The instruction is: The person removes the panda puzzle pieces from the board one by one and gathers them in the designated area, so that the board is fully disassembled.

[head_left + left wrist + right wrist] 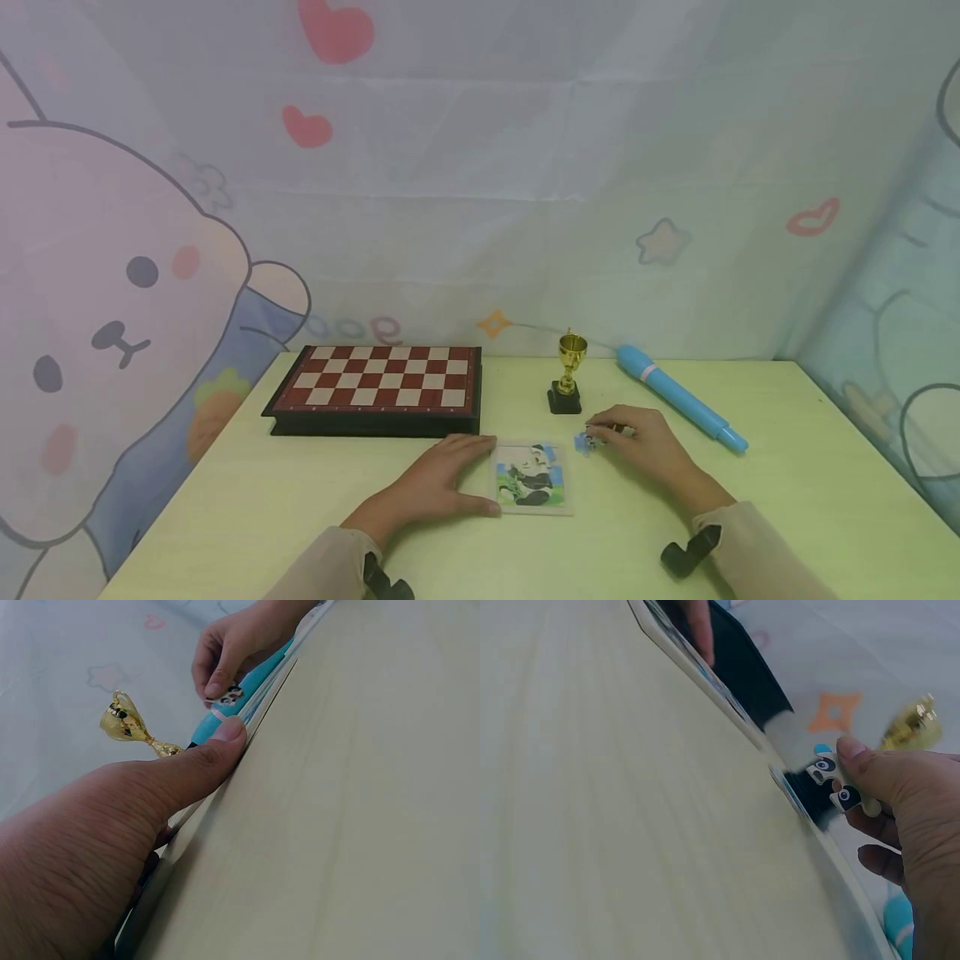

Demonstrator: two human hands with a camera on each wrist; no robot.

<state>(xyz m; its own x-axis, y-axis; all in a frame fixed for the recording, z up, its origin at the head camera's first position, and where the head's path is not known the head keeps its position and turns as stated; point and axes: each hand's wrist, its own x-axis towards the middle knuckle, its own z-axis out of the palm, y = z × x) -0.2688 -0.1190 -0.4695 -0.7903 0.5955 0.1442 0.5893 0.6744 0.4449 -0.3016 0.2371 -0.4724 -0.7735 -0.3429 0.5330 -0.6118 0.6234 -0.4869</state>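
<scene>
A panda jigsaw puzzle [531, 479] in a pale frame lies on the table, with a bare patch near its top. My left hand [442, 482] is spread along the puzzle's left side, thumb at the near corner and fingers at the far one. In the left wrist view, its thumb [217, 746] rests against the frame's edge. To the right of the puzzle, my right hand [641, 442] pinches a puzzle piece [832, 781] printed with a panda's face between thumb and fingers. Just beneath it, a blue piece [582, 444] appears to lie on the table.
Behind my left hand sits a red-and-white chessboard box [390, 379]. A small gold trophy [572, 354] on a black base stands beyond the puzzle. Farther right lies a long blue stick-shaped thing [682, 400] with a thick end. A printed cloth [480, 167] hangs behind the table.
</scene>
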